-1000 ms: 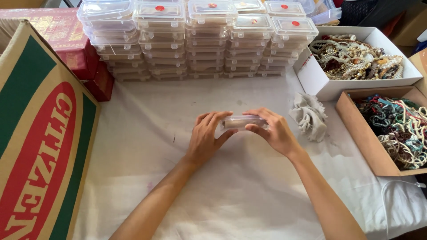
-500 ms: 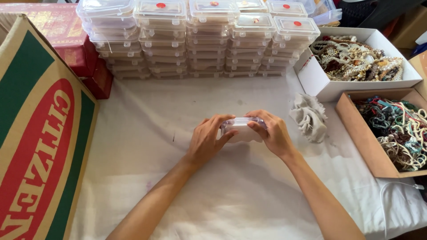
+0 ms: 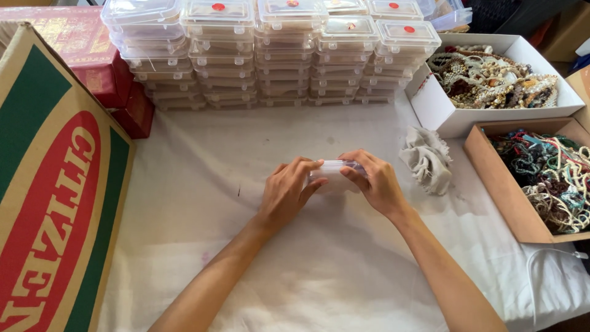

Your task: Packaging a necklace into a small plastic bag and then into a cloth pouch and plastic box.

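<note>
Bare white cloth [image 3: 203, 184] lies open between cardboard box [image 3: 49, 184], stacked clear cases [image 3: 270, 61] and bead boxes [image 3: 522, 178].

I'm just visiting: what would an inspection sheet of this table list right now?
Surface: white cloth, wrinkled, faintly stained.
Job's things: small clear plastic box, held between both hands.
Clutter: crumpled grey rag; stacked clear boxes; white box of beaded jewellery; brown box of coloured beads.
Grip: left hand and right hand closed on the box.
Cables: thin white cord at the right edge.
Surroundings: large printed carton; red boxes.
</note>
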